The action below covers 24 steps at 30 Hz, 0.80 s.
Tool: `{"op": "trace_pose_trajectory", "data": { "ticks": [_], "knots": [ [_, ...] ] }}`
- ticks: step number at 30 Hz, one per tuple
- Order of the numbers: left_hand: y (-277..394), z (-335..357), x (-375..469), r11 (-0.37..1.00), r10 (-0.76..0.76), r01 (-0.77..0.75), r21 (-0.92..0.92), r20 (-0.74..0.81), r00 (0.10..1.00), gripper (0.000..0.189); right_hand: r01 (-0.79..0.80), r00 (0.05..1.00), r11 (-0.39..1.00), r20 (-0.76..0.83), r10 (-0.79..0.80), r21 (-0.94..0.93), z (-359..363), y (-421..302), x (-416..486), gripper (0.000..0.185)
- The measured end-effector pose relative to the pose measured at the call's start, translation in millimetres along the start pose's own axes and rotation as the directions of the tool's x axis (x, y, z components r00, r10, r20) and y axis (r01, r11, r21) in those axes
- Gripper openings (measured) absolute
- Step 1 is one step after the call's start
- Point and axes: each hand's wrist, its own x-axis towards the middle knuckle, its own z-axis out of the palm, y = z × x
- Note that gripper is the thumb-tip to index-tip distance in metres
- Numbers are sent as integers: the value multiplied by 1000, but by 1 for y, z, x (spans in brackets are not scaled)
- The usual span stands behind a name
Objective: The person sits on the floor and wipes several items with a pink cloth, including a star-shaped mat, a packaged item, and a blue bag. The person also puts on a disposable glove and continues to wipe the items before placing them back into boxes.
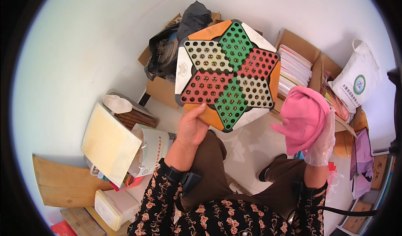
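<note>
My left hand (193,125) grips the lower left edge of a Chinese checkers board (204,87), thumb on its face. The board is held up and faces me; it has a star of green, red and cream parts full of round holes, within an orange and white rim. To its right, my right hand (323,141), in a clear plastic glove, holds a bunched pink cloth (303,119). The cloth and the board do not touch. The fingers of my right hand are mostly hidden behind the cloth.
Behind the board are a cardboard box (163,90) with a black plastic bag (194,19) and a box of stacked papers (293,69). A white cloth bag (355,75) leans at the right. Left stand a pale board (111,141), a paper bag (154,151) and a lidded plastic container (108,209).
</note>
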Motion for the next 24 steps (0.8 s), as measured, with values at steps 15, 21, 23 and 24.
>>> {"op": "trace_pose_trajectory", "data": {
  "ticks": [15, 21, 23, 24],
  "knots": [
    [-16, 1, -20, 919, -272, 335, -208, 282, 920, 58, 801, 507, 241, 835, 215, -548, 79, 92, -26, 31],
    [-26, 8, -11, 985, -66, 63, -158, -11, 998, 50, 554, 632, 485, 721, 284, -677, 19, 9, -4, 31],
    [-27, 8, -12, 983, -67, 61, -176, -28, 997, 48, 80, 820, 719, 456, 347, -691, -1, -9, -8, 34],
    [-27, 8, -12, 982, -63, 63, -179, 7, 998, 48, -263, 823, 815, 321, 469, -517, -10, -13, -10, 38]
  ]
}}
